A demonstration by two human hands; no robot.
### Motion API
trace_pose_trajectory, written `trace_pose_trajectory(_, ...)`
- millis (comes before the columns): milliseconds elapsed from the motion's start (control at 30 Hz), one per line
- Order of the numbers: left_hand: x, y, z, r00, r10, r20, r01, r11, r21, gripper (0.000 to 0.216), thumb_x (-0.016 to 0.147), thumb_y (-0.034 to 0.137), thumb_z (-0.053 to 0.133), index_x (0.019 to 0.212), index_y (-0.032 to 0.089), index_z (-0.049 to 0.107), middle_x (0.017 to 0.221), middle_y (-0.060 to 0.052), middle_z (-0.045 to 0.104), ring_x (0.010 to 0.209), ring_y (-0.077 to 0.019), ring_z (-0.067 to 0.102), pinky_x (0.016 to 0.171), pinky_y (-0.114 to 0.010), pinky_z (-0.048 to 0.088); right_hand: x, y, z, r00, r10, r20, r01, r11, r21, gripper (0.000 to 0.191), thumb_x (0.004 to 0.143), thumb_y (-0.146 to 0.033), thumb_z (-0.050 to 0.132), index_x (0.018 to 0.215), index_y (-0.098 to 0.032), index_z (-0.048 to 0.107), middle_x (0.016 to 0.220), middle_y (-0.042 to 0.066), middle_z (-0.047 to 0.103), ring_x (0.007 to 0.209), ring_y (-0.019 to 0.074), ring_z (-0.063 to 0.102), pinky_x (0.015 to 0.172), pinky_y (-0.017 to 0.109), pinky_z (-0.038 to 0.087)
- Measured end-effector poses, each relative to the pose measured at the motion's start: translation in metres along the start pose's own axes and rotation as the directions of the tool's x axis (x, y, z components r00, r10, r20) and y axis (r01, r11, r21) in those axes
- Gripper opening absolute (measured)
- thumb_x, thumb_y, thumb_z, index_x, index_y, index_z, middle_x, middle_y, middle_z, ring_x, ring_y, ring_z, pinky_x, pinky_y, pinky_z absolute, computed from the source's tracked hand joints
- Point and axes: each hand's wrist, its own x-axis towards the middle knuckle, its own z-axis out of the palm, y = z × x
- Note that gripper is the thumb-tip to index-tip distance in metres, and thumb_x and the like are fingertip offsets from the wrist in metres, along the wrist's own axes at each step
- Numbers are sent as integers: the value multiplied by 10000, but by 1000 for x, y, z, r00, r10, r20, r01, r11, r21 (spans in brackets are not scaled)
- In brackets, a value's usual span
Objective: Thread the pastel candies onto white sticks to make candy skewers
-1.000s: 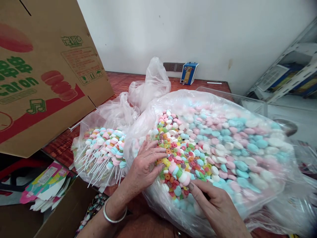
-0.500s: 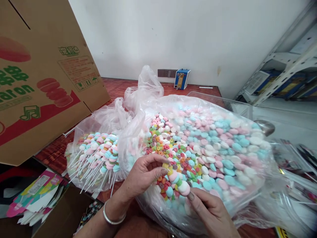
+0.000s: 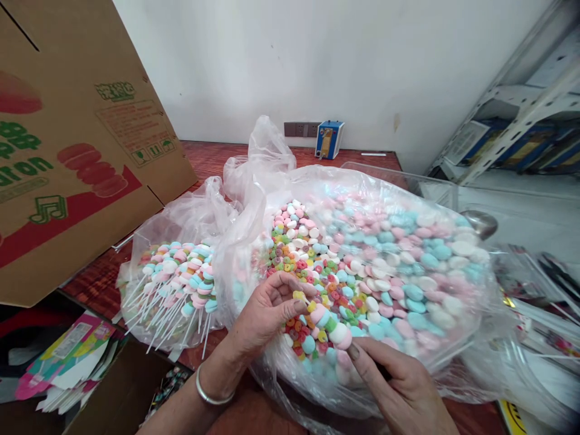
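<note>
My right hand (image 3: 396, 380) grips the lower end of a candy skewer (image 3: 330, 326), its pink, blue, green and white pieces lined up above my thumb. A yellow ring candy sits at the skewer's top end, where a short bit of stick shows. My left hand (image 3: 272, 311), with a silver bangle on the wrist, pinches another yellow ring candy (image 3: 299, 295) at that tip. Under both hands lies a large clear plastic bag (image 3: 312, 175) of pastel button-shaped candies (image 3: 414, 290) and small coloured ring candies (image 3: 290, 263).
Finished-looking candy skewers (image 3: 181, 272) lie in a second plastic bag to the left. A big cardboard box (image 3: 99, 133) stands behind them. At the back is a blue box (image 3: 330, 140). Printed cards (image 3: 67, 356) fill a carton at lower left; a metal scoop (image 3: 481, 223) lies right.
My left hand has drawn slightly up and left from the skewer's tip, with a yellow ring now apart from the skewer's top piece. The skewer has shifted slightly right with my right hand.
</note>
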Motion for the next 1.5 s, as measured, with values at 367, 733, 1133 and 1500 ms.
trace_pose_trajectory(367, 1, -2, -3, 983, 102, -149, -83, 988, 132, 219, 709, 221, 877, 864, 169, 731, 868, -19, 754, 788, -112, 690, 709, -185, 570, -3, -4, -11, 998, -55, 10, 56, 985, -163, 427, 961, -469, 513, 663, -198, 656, 646, 0, 651, 624, 157, 607, 553, 190, 461)
trace_pose_trajectory(733, 3, 1, -2, 991, -79, -108, 101, 970, 223, 239, 688, 257, 861, 913, 190, 818, 854, -43, 783, 678, -113, 667, 634, -203, 549, -5, 5, -18, 990, -134, 54, 143, 959, -244, 367, 983, -406, 494, 715, -220, 662, 653, -9, 657, 656, 162, 654, 572, 187, 484)
trace_pose_trajectory(1133, 8, 5, -11, 991, -69, -112, 83, 989, 124, 346, 672, 298, 903, 1002, 243, 812, 893, -43, 807, 767, -164, 744, 743, -263, 579, -7, 3, -27, 996, -74, 40, 82, 966, -244, 399, 977, -414, 487, 688, -201, 661, 638, -4, 649, 591, 148, 592, 534, 183, 456)
trace_pose_trajectory(1500, 4, -10, -4, 996, -86, 7, 86, 995, -55, 374, 662, 303, 919, 1014, 247, 808, 962, -73, 814, 892, -214, 756, 799, -314, 585, -2, -11, -14, 1000, -3, 17, 4, 994, -108, 355, 955, -407, 517, 680, -214, 633, 628, -15, 601, 659, 159, 596, 585, 196, 439)
